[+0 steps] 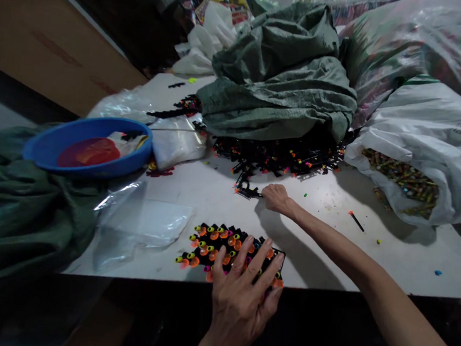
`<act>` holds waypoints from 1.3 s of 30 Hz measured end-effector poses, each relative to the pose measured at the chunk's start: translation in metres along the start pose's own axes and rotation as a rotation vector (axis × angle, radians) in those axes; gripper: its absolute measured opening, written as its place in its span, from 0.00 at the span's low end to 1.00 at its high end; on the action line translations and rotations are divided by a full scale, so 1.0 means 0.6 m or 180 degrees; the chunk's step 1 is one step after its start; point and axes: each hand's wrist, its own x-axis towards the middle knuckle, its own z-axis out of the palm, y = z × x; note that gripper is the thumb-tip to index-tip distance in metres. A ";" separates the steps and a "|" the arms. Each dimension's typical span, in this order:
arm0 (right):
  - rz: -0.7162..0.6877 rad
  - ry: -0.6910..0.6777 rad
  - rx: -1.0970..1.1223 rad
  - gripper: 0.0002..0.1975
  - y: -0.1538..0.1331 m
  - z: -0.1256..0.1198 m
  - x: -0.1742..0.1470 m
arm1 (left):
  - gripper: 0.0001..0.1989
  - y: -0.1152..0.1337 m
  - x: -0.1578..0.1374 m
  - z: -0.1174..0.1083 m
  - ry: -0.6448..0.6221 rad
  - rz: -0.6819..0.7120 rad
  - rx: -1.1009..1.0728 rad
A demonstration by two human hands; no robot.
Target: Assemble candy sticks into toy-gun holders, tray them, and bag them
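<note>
My left hand (244, 287) lies flat with its fingers spread over rows of small black toy pieces (203, 249) with yellow, orange and pink ends. These rows sit at the table's near edge, and the hand covers part of them. Farther out, my right hand (277, 197) is closed around the end of a black toy gun (247, 189) with an orange tip. That toy rests on the table in front of a heap of similar black toys (280, 158), which spills from under a grey-green sack (278, 91).
A blue basin (135, 156) with a red item inside stands left, beside clear plastic bags (141, 224). At right, a white sack (443, 143) holds many small brass-green pieces. A thin black stick (356, 220) and small coloured bits lie on the white table (329, 246).
</note>
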 end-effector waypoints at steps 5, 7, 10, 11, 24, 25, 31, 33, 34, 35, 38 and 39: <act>0.0308 -0.0623 0.1740 0.08 0.052 0.046 -0.143 | 0.16 -0.001 0.003 0.002 -0.0070 -0.0090 -0.0148; 0.0341 -0.0707 0.2751 0.06 0.053 0.065 -0.184 | 0.17 -0.004 0.003 0.002 -0.0094 -0.0057 -0.0151; -0.0008 -0.0485 0.3289 0.04 0.043 0.085 -0.207 | 0.19 -0.010 0.001 0.002 -0.0248 0.0048 -0.0036; -0.0175 -0.0413 0.3242 0.04 0.039 0.087 -0.208 | 0.20 -0.013 0.000 0.002 -0.0300 0.0073 0.0012; -0.0975 -0.0824 0.0760 0.09 0.008 0.070 -0.191 | 0.23 -0.013 -0.002 -0.005 -0.0371 0.0201 0.0164; -0.0999 -0.1056 0.0728 0.09 0.020 0.052 -0.166 | 0.22 -0.011 -0.001 -0.006 -0.0344 0.0179 0.0164; 0.0008 0.0461 -0.0175 0.19 0.051 -0.034 0.020 | 0.18 -0.005 0.000 0.002 -0.0069 0.0094 0.0111; 0.0059 0.0606 -0.0394 0.19 0.048 -0.027 0.045 | 0.19 -0.011 0.000 0.005 -0.0074 0.0116 0.0112; 0.0090 0.0664 -0.0466 0.18 0.048 -0.018 0.044 | 0.20 -0.016 -0.001 0.005 -0.0056 0.0126 0.0102; 0.0109 0.0702 -0.0495 0.17 0.051 -0.006 0.034 | 0.20 -0.020 -0.002 0.005 -0.0031 0.0142 0.0086; 0.0175 0.0676 -0.0483 0.14 0.069 0.034 -0.037 | 0.21 -0.024 -0.014 0.002 0.0067 0.0220 0.0070; 0.0173 0.0641 -0.0451 0.13 0.078 0.045 -0.070 | 0.21 -0.018 -0.021 0.003 0.0137 0.0248 0.0080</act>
